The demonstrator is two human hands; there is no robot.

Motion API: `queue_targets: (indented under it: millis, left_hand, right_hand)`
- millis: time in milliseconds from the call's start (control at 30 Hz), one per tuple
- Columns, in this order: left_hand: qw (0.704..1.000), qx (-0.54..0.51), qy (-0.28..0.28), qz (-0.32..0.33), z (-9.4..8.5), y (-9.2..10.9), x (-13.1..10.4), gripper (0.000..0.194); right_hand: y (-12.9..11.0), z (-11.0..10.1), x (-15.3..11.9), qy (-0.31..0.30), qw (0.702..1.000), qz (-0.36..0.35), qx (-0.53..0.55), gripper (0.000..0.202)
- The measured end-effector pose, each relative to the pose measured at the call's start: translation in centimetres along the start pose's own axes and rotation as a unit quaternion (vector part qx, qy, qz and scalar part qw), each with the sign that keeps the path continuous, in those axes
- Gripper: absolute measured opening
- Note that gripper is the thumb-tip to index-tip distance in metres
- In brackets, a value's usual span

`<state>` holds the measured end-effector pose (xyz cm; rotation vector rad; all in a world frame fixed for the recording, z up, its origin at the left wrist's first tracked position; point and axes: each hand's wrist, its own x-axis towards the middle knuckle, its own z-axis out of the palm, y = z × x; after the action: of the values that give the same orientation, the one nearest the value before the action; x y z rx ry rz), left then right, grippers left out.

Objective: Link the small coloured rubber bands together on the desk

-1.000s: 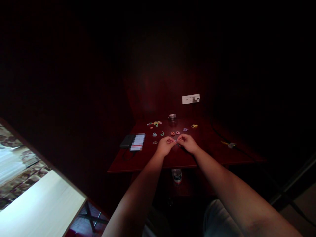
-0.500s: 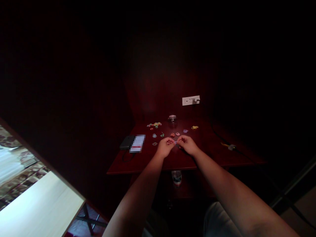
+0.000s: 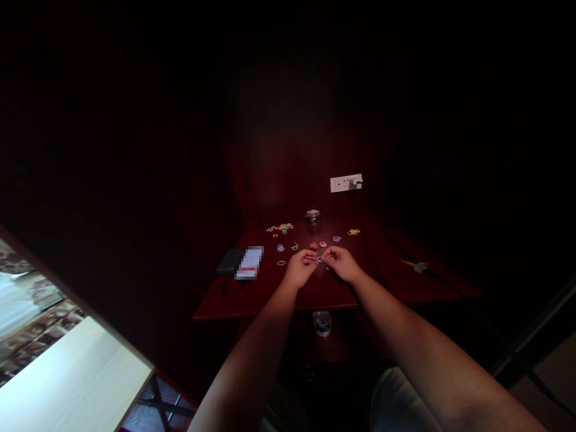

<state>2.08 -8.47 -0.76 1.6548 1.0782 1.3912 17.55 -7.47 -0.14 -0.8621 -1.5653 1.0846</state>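
Over the dark red table (image 3: pixel 270 300), my left hand (image 3: pixel 302 267) and my right hand (image 3: pixel 341 263) meet fingertip to fingertip. A small pale purple band (image 3: pixel 320 259) is pinched between them, held from both sides. Just beyond the fingers lie an orange bundle of bands (image 3: pixel 314 246) and a pink one (image 3: pixel 323 244). Purple bands (image 3: pixel 337 239) and yellow bands (image 3: pixel 354 231) rest farther right. To the left are light blue bands (image 3: pixel 281 248), a green band (image 3: pixel 294 246), a greyish ring (image 3: pixel 281 263) and a mixed-colour pile (image 3: pixel 284 227).
A lidded clear jar (image 3: pixel 313 217) stands near the back wall, below a white socket strip (image 3: pixel 346 183). At the left lie a black case (image 3: pixel 230 261) and a blurred phone-like item (image 3: pixel 249 263). A cable with a yellow end (image 3: pixel 420 267) is right. A clear container (image 3: pixel 322 324) sits below.
The view has shifted slightly. Both hands remain together, with the fingers around the pale purple band moved a little.
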Motion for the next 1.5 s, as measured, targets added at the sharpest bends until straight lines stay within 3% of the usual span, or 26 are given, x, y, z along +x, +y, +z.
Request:
queue_targets:
  millis: [233, 400, 633, 867, 1200, 1500]
  left_hand:
    - [0.998, -0.043, -0.031, 0.015, 0.1, -0.3, 0.1, 0.026]
    - [0.999, -0.013, -0.038, 0.037, 0.0, 0.0, 0.0, 0.017]
    - [0.998, 0.013, -0.051, 0.031, 0.0, 0.8, -0.4, 0.022]
    - [0.999, 0.004, -0.043, 0.033, 0.2, 1.2, -0.5, 0.027]
    - [0.997, 0.049, -0.035, 0.041, 0.0, 1.4, -0.7, 0.017]
    - [0.992, 0.109, -0.001, 0.06, -0.2, 0.9, -0.4, 0.01]
  right_hand:
    - [0.1, -0.1, 0.1, -0.007, 1.0, 0.02, -0.006, 0.021]
    - [0.0, 0.0, 0.0, -0.012, 1.0, 0.026, -0.007, 0.021]
    - [0.1, -0.2, 0.0, -0.019, 0.999, 0.024, -0.022, 0.02]
    - [0.2, -0.1, 0.0, -0.021, 0.999, 0.029, -0.018, 0.021]
    - [-0.1, 0.0, -0.1, -0.046, 0.999, 0.02, -0.015, 0.027]
    - [-0.4, 0.2, -0.2, -0.028, 0.999, -0.01, 0.033, 0.031]
